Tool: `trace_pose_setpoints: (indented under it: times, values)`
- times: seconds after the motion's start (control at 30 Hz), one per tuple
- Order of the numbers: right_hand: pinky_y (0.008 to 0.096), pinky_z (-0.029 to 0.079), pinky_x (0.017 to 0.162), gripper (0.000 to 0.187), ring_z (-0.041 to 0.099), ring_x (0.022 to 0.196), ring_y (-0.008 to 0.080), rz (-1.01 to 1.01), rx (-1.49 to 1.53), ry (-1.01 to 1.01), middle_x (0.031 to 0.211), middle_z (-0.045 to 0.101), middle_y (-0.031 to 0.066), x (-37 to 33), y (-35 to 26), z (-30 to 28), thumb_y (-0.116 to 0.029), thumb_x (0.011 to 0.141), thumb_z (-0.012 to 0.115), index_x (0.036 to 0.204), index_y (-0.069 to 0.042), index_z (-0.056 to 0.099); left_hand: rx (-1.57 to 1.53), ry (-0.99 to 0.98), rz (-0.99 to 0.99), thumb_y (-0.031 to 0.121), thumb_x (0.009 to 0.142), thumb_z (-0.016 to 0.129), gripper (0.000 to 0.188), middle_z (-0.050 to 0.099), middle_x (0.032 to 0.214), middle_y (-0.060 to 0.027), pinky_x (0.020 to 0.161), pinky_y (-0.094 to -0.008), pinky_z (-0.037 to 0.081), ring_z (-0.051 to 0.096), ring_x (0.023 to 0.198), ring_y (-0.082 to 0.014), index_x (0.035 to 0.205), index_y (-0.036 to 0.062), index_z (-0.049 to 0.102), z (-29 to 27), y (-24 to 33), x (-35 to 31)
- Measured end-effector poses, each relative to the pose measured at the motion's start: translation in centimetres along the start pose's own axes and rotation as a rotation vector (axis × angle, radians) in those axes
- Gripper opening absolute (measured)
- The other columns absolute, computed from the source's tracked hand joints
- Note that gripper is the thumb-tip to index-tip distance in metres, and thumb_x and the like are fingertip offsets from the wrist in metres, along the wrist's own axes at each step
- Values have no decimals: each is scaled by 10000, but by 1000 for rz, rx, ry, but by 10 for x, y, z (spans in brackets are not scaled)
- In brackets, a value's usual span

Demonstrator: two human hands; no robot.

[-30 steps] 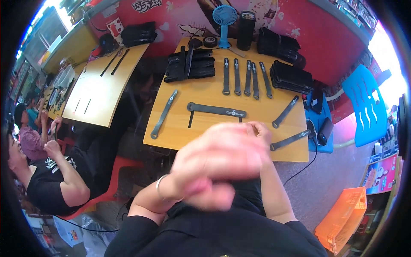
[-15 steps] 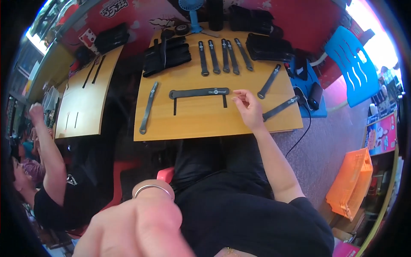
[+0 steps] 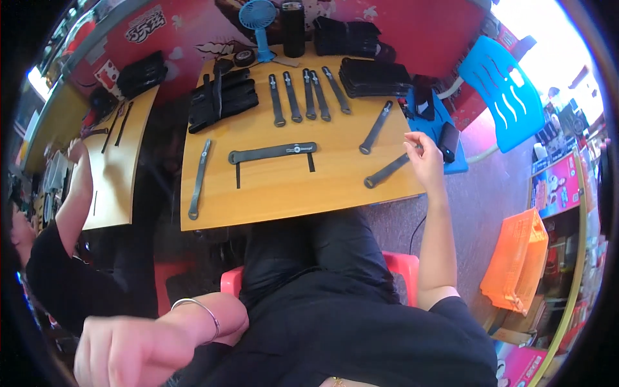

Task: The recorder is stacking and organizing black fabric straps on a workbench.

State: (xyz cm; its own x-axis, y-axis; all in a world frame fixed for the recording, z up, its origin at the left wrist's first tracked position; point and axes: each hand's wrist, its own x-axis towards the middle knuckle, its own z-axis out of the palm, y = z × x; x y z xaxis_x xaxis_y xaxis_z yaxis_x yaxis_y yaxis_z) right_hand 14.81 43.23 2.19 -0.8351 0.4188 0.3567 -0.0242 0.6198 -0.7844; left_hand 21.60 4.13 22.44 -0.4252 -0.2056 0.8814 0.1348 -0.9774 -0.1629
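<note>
My right hand (image 3: pixel 427 161) is at the table's right edge, over the upper end of a dark grey strap (image 3: pixel 387 173). Its fingers are curved and slightly apart, and they hide that end; no firm grip shows. My left hand (image 3: pixel 126 351), below a metal bangle, hovers close to the camera at the lower left. Its fingers are curled in, and whatever they may hold is hidden. At mid-table a dark grey strap (image 3: pixel 274 152) lies crosswise, its underside meeting two thin black strips (image 3: pixel 238 175) that run toward me.
Another strap (image 3: pixel 200 180) lies at left, one (image 3: pixel 376 128) at right, and several (image 3: pixel 309 95) in a row behind. Black bundles (image 3: pixel 222 100), a blue fan (image 3: pixel 258 29) and a blue chair (image 3: pixel 503 97) stand around. A co-worker (image 3: pixel 71 258) sits at left beside another table (image 3: pixel 122 174).
My right hand has moved right, from beside the crosswise strap to the strap at the table's edge. My left hand has shifted left. The whole view has swung slightly.
</note>
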Motion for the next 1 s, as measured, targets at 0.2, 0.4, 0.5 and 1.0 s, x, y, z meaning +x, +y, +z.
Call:
trace_pose_setpoints:
  times: [0.2, 0.4, 0.5, 1.0]
  values:
    - [394, 399, 1031, 432, 516, 1199, 323, -266, -525, -172, 1240, 590, 154, 10, 60, -18, -110, 771, 712, 1182, -42, 598, 322, 45, -245, 333, 987, 516, 360, 687, 823, -121, 881, -391, 497, 689, 706, -289, 846, 36, 664, -45, 4, -24]
    - [383, 439, 957, 341, 559, 1100, 312, -103, -451, -383, 1094, 642, 130, 4, 72, -22, -110, 691, 754, 1013, -37, 669, 1121, -55, -581, 180, 793, 658, 261, 681, 790, -118, 785, -386, 535, 666, 762, -258, 954, -24, 667, -110, -5, -75]
    - [371, 477, 830, 278, 596, 920, 279, -134, -481, -387, 972, 644, 108, 2, 56, -20, -83, 685, 741, 947, -33, 663, 1346, -70, -724, 32, 828, 640, 228, 658, 828, -119, 732, -323, 515, 660, 789, -228, 1053, -6, 638, -134, -12, -98]
    - [302, 507, 686, 169, 626, 751, 229, -304, 45, -839, 820, 616, 105, -32, -127, 29, 48, 748, 662, 911, 2, 677, 1450, 53, -667, 271, 921, 595, 515, 529, 1288, -188, 914, -368, 475, 523, 1188, -309, 1360, 33, 468, -160, -34, -139]
